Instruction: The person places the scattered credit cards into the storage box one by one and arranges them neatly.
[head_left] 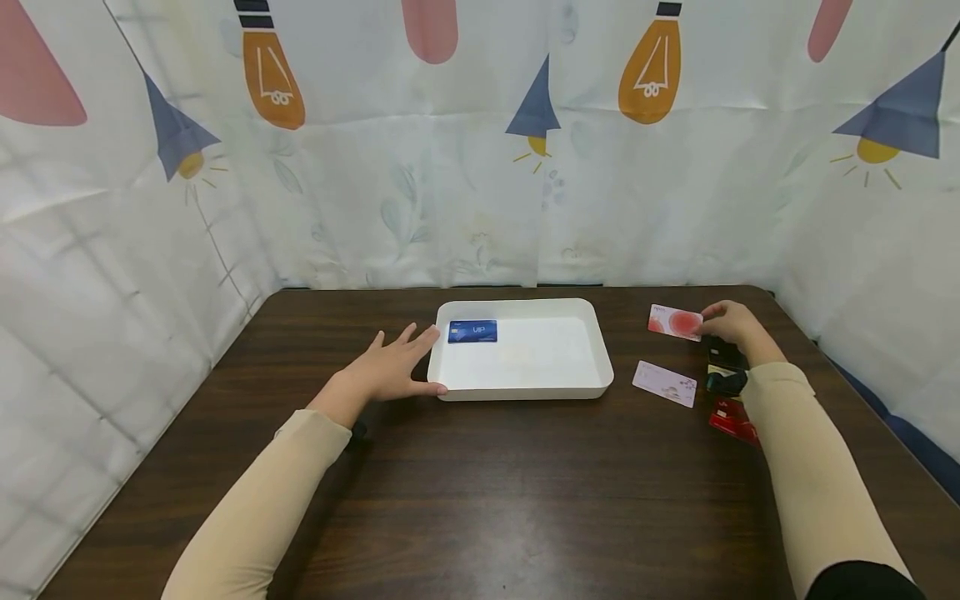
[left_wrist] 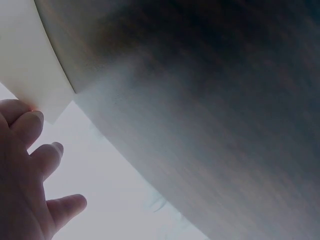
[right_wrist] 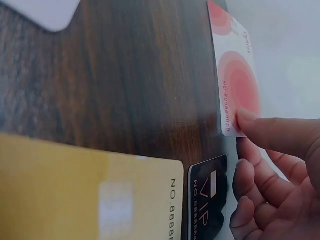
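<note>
My right hand (head_left: 737,327) pinches the near end of a white card with red circles (head_left: 675,322), thumb (right_wrist: 260,127) on top and fingers below. Whether the card is off the table I cannot tell. Beside that hand lies a black VIP card (right_wrist: 207,195), with a gold card (right_wrist: 145,200) close by. A lilac card (head_left: 665,383) and a red card (head_left: 731,419) lie nearer me, the red one partly behind the sleeve. Fingers spread, my left hand (head_left: 392,369) touches the left side of a white tray (head_left: 525,393). Inside the tray is a blue VIP card (head_left: 472,332).
The dark wooden table (head_left: 525,483) bears the tray near its far edge, with the cards to the right. A patterned white curtain (head_left: 465,208) hangs behind and along the sides.
</note>
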